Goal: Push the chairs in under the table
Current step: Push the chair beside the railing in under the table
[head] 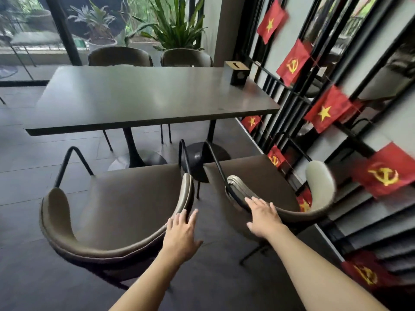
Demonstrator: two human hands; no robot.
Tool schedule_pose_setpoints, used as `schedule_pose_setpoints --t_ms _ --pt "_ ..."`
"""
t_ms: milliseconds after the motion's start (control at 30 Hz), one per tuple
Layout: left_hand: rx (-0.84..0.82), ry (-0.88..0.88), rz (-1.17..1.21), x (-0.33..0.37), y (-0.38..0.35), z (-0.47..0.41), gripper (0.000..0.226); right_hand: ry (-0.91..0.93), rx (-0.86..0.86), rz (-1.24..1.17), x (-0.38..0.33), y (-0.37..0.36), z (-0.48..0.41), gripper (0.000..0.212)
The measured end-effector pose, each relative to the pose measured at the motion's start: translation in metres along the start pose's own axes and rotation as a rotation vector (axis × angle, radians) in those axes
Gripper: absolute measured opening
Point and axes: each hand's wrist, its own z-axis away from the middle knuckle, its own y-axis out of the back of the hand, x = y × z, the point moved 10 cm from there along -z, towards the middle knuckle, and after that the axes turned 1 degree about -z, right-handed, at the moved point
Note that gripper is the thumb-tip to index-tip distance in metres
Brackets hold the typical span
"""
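Note:
Two brown padded chairs stand side by side, pulled out from the near edge of a long dark table (pixel 143 113). The left chair (pixel 125 198) and the right chair (pixel 265 176) both face the table, their curved backs toward me. My left hand (pixel 182 232) lies flat with fingers spread against the right end of the left chair's backrest. My right hand (pixel 263 217) rests open on the left part of the right chair's backrest. Neither hand grips anything.
Two more chairs (pixel 120 56) sit tucked in at the table's far side. A small dark box (pixel 239 74) stands on the table's right end. A black metal partition with red flags (pixel 325 111) runs close along the right. Potted plants (pixel 177 30) stand behind.

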Motion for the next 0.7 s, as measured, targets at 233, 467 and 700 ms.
schedule_pose_setpoints --t_ms 233,467,700 --pt "0.007 -0.087 0.056 0.16 -0.008 -0.079 0.087 -0.078 -0.101 -0.026 0.145 -0.005 -0.046 0.094" --pt "-0.08 -0.13 -0.167 0.255 -0.052 -0.144 0.06 -0.056 -0.196 0.105 0.261 -0.025 -0.082 0.08" --pt "-0.091 -0.117 -0.279 0.265 -0.055 -0.17 0.028 0.039 -0.171 0.148 0.265 -0.028 -0.102 0.065"
